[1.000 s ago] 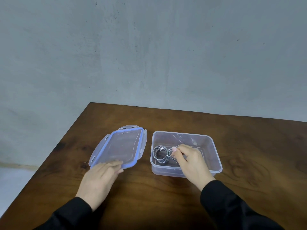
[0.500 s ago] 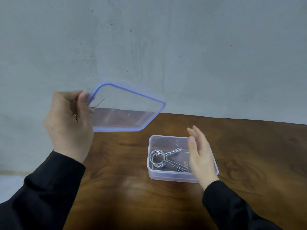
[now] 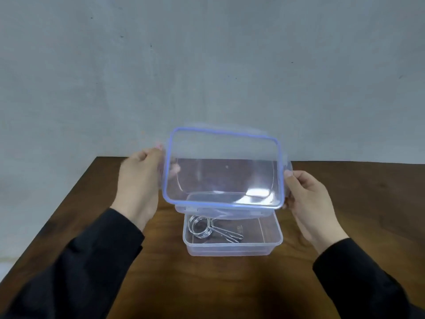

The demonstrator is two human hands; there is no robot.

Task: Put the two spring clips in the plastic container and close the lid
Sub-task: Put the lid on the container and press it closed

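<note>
Head view is showing both hands gripping the lid (image 3: 223,166) by its short ends, left hand (image 3: 140,180) and right hand (image 3: 308,194), hovering tilted above the container (image 3: 232,246) on the table (image 3: 115,203). Clips (image 3: 207,229) are lying inside; lid's long axis is matching the container's, directly below.

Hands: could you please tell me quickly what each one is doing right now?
Left hand: closed on the lid's left edge.
Right hand: closed on the lid's right edge.
</note>
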